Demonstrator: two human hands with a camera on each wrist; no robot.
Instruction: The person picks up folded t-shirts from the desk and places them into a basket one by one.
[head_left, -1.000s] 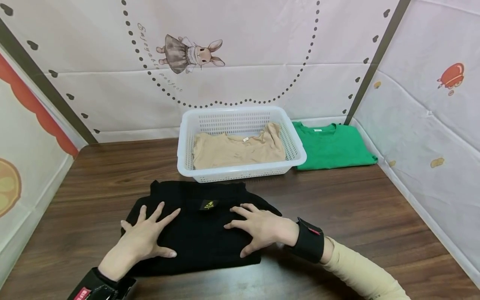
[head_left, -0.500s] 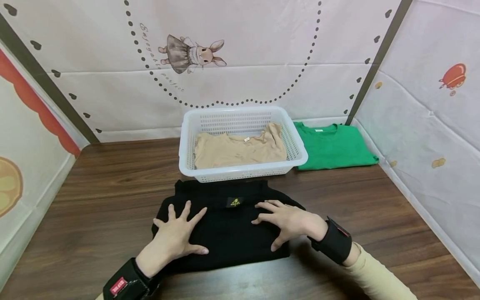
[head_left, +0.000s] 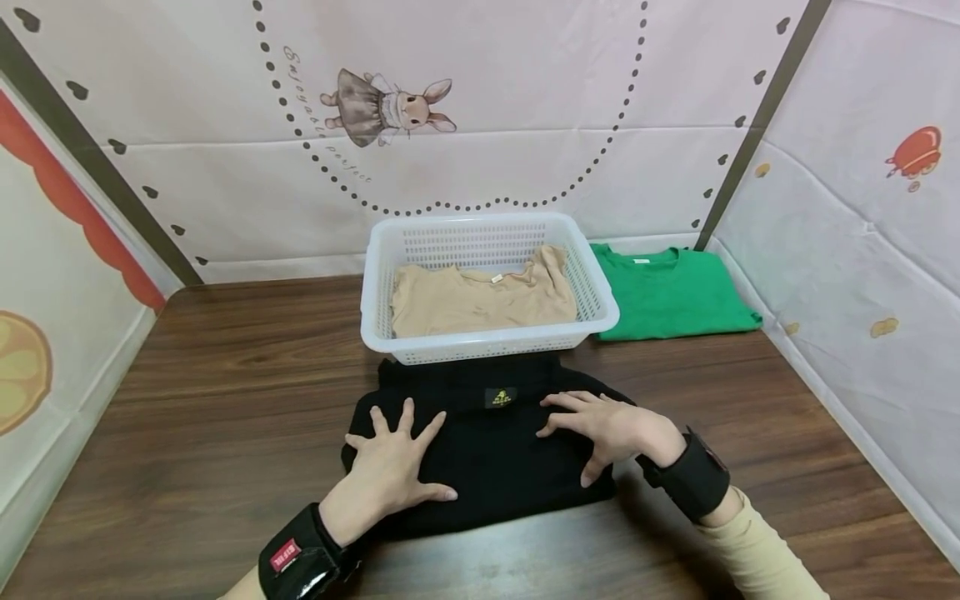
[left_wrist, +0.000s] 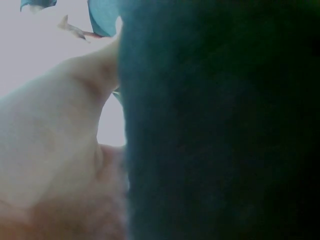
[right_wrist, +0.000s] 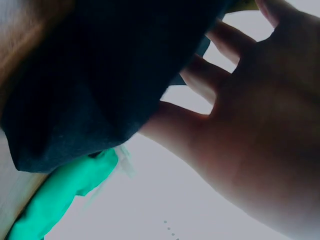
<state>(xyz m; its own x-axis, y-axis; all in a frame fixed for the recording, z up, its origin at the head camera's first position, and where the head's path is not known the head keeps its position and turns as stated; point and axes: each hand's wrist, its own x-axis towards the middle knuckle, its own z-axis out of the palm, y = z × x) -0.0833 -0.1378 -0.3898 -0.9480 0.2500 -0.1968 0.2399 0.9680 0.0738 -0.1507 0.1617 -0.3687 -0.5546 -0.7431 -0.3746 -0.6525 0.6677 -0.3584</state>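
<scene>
A folded black shirt [head_left: 495, 458] with a small yellow-marked neck label lies on the wooden table, its collar close to the basket's front. My left hand [head_left: 393, 467] rests on the shirt's left part, fingers spread wide. On the right part, my right hand [head_left: 611, 429] touches the cloth with its fingertips, the fingers apart and slightly bent. In the left wrist view the dark cloth [left_wrist: 215, 125] fills the right side, beside the hand. The right wrist view has the fingers [right_wrist: 175, 125] against the black cloth [right_wrist: 100, 90].
Behind the shirt stands a white plastic basket [head_left: 491, 342] holding a folded beige shirt [head_left: 480, 304]. A folded green shirt [head_left: 675, 292] lies to the basket's right. Printed white cloth walls [head_left: 525, 158] border the table [head_left: 225, 375] at the back and both sides.
Both hands have slid the black shirt to the right across the table, so that it now lies in front of the basket. The fingers stay spread on it. Basket and green shirt have not moved.
</scene>
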